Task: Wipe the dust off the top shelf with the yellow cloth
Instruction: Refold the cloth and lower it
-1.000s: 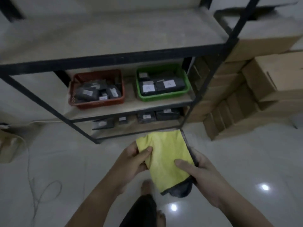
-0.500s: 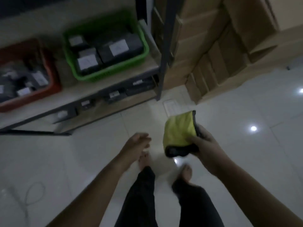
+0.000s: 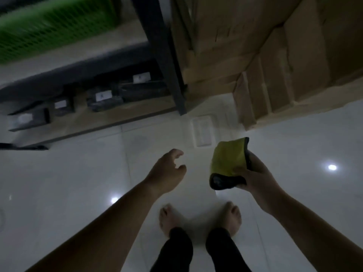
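Yellow cloth (image 3: 228, 160), folded, with a dark edge and a dark underside showing at its lower end, is held in the right hand (image 3: 255, 179) above the pale tiled floor (image 3: 78, 173); the thumb presses across its front and the fingers (image 3: 250, 160) wrap round behind. The left hand (image 3: 167, 171) hangs apart from it to the left, its fingers (image 3: 176, 153) loosely curled round nothing. Two bare feet (image 3: 169, 218) stand on the tiles below.

Beyond, a dark metal post (image 3: 163, 55) of the shelving comes down to the floor. On the lowest shelf (image 3: 117, 114) lie dark packets (image 3: 104, 103) with white labels (image 3: 103, 95); each carries a small mark, too blurred to read. A green mesh basket (image 3: 49, 22) sits on the shelf above. Plain cardboard boxes (image 3: 275, 46) are stacked right of the post, with no writing that can be made out.
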